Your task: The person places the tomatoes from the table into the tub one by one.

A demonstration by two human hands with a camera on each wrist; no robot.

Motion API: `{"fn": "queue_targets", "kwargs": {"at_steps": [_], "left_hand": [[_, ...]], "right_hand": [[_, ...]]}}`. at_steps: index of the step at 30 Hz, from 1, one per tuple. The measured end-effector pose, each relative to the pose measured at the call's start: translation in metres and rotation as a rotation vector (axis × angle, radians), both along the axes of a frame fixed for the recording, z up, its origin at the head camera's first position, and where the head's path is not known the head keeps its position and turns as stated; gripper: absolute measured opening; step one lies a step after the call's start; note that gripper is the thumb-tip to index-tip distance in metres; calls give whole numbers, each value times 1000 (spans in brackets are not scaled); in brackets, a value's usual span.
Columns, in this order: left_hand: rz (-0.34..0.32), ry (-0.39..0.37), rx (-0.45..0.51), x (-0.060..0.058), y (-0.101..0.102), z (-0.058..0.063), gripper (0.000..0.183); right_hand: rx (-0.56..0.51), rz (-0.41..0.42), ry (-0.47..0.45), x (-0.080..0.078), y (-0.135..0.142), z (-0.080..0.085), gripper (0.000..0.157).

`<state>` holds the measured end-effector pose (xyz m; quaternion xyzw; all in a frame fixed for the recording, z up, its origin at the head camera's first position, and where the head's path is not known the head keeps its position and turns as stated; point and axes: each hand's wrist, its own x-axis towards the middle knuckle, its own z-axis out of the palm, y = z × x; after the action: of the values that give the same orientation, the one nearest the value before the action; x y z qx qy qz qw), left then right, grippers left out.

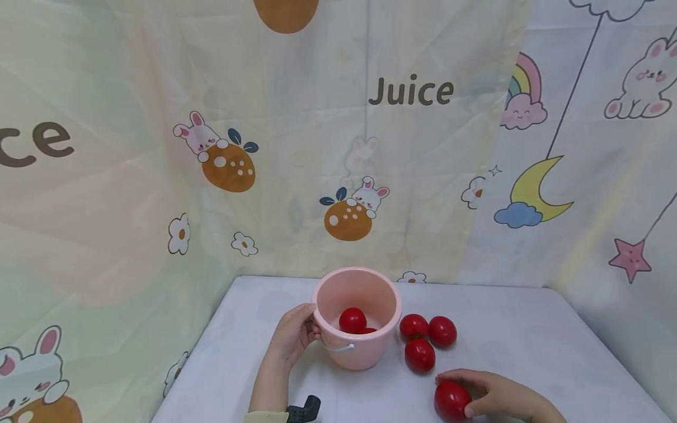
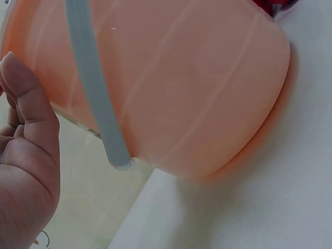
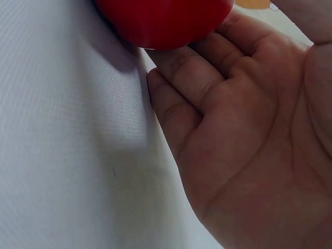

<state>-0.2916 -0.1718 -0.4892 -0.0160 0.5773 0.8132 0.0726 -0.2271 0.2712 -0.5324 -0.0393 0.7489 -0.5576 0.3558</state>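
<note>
A pink bucket (image 1: 362, 352) with a pale handle (image 2: 96, 83) stands on the table. My left hand (image 1: 296, 332) grips its rim at the left side, thumb on the outer wall in the left wrist view. Inside the bucket lie a round, glossy red tomato (image 1: 352, 320) and part of another, mostly hidden by the front wall. At the front right, my right hand (image 1: 494, 392) holds a red tomato (image 1: 451, 402) low over the table, thumb on the near side and fingers curved over the far side. In the right wrist view, that tomato (image 3: 166, 21) rests against the fingers.
Three more red tomatoes (image 1: 419, 355) sit in a cluster just right of the bucket, between it and my right hand. The white-covered table (image 1: 508, 329) meets a printed cloth wall (image 1: 296, 252) behind and at both sides. A black strap (image 1: 304, 409) circles my left wrist.
</note>
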Motion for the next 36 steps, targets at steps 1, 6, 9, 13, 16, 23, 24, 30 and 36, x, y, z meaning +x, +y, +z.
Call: {"fn": "queue_targets", "kwargs": {"at_steps": [1,6,9,13,16,23,24,30,36], "left_hand": [[1,-6,1,0,0,0,34],[3,-10,3,0,-1,1,35],[1,-2,6,1,-1,0,33],[-3,7,12,1,-1,0,31],[-4,6,13,1,-1,1,33],[-15,10,12,0,-1,0,40],[-13,8,12,-1,-1,0,41],[-5,5,1,0,0,1,40],[-7,7,6,0,-1,1,39]], "right_hand": [[-4,-1,-3,0,0,0,70],[18,9,16,-1,1,0,70],[43,21,38,-2,1,-1,69],[41,28,43,-3,2,-2,68],[23,30,45,-3,2,-3,68],[72,81,131,-11,6,1,66],[82,101,156,-13,7,2,65],[112,200,248,-23,8,17,60],[105,211,295,-32,5,40,61]]}}
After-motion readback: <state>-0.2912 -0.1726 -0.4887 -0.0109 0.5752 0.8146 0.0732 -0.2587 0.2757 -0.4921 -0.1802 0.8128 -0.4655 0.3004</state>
